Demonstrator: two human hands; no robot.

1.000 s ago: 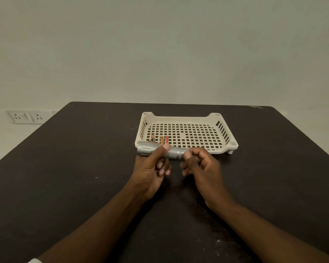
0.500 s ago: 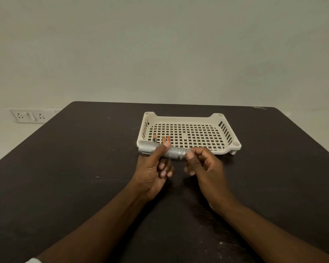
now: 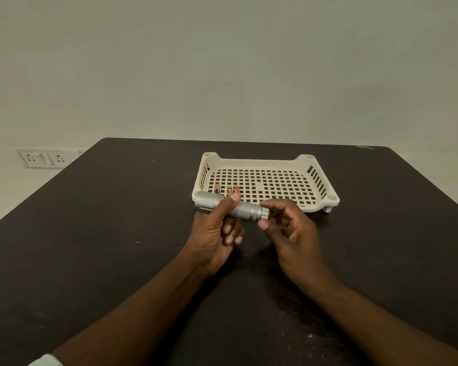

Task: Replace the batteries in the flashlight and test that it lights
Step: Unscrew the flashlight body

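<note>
**Flashlight held at both ends above the table**

Left hand (image 3: 213,235): gripping the flashlight (image 3: 230,206) around the middle of its barrel. The thumb lies over the top; the fingers curl beneath. The wider head end projects to the left of this hand.

Right hand (image 3: 292,233): fingers curled, thumb and fingertips at the tail cap (image 3: 262,212) on the right end of the flashlight. The thumb sits just below the cap and the forefinger over it; contact appears to be a light pinch.

Flashlight position: roughly level, tilted slightly down to the right, held above the table (image 3: 103,233), directly in front of the near edge of the tray (image 3: 306,206).

Tray: white, perforated, standing on the table beyond the hands. It contains three batteries (image 3: 229,190), lying side by side near its front left corner, partly hidden behind the flashlight.
</note>
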